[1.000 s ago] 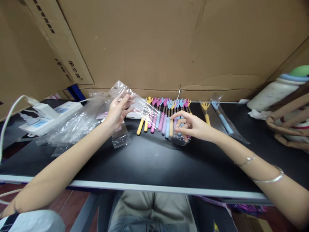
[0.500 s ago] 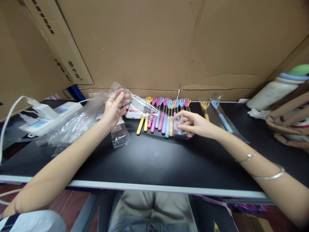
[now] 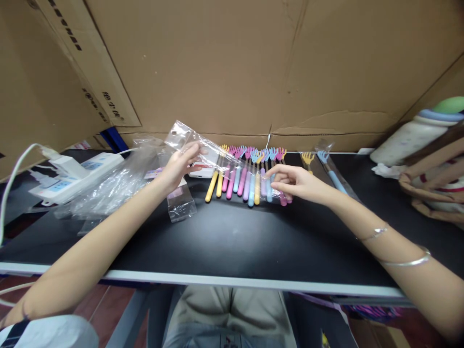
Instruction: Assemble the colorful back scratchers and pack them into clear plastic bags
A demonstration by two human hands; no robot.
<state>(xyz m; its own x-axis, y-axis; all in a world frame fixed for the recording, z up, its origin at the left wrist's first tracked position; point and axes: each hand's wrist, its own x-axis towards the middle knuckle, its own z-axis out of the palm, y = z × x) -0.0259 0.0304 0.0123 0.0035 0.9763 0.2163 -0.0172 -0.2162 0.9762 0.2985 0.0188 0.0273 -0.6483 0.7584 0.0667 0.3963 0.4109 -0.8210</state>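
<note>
A long, narrow clear plastic bag [image 3: 232,158] stretches slantwise between my hands, its holed end flap up at the left. My left hand [image 3: 184,163] is closed on the bag below that flap, fingers pointing right. At the lower right end, my right hand [image 3: 297,183] pinches the film between thumb and fingers. Under the bag lies a row of back scratchers [image 3: 230,188] with hand-shaped heads, in yellow, pink, blue and purple. Right of my right hand are a yellow back scratcher [image 3: 308,158], partly hidden, and a blue back scratcher [image 3: 336,180] inside a clear sleeve.
Clear bags [image 3: 112,186] are heaped at the left beside a white power strip [image 3: 78,176]. A phone-like white object [image 3: 203,170] lies behind my left hand. At the right stand a tilted bottle [image 3: 409,137] and a brown bag [image 3: 424,179]. Cardboard [image 3: 224,67] walls the desk's back.
My left hand has shifted slightly right and turned, its fingers closer together. The bag's flap has spread out flatter. My right hand has moved a little to the right.
</note>
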